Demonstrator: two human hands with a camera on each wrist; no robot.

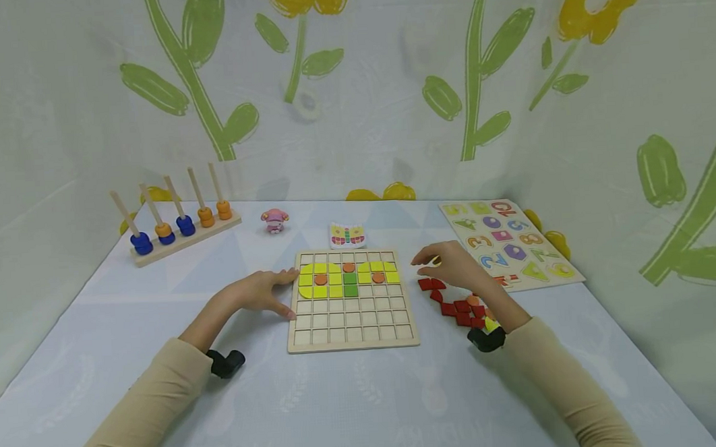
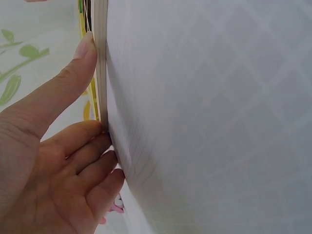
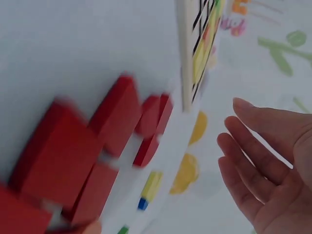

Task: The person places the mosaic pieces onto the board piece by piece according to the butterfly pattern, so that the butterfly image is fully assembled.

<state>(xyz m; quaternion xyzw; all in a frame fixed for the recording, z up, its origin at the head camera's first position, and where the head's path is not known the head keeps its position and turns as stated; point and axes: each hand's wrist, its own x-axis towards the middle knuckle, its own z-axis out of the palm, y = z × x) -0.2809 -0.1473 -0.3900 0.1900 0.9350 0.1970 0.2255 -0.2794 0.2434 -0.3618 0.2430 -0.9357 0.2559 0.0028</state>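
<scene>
A square wooden grid board (image 1: pixel 353 334) lies on the table. In its upper rows sit yellow pieces (image 1: pixel 336 291), two green squares (image 1: pixel 351 290) and orange round pieces (image 1: pixel 378 277); the lower cells are bare. My left hand (image 1: pixel 255 291) rests at the board's left edge, thumb and extended fingers touching its side, as the left wrist view also shows. To the right of the board, my right hand (image 1: pixel 451 262) hovers with relaxed fingers and nothing between them. Beneath it, several red pieces (image 1: pixel 463 312) are scattered, partly hidden by the forearm.
Behind the board stands a small butterfly pattern card (image 1: pixel 348 236). A pink figurine (image 1: pixel 275 220) and a peg stand with blue and orange beads (image 1: pixel 183 243) are at the back left. On the right lies a number-and-shape board (image 1: pixel 511 242). A flowered cloth hangs behind.
</scene>
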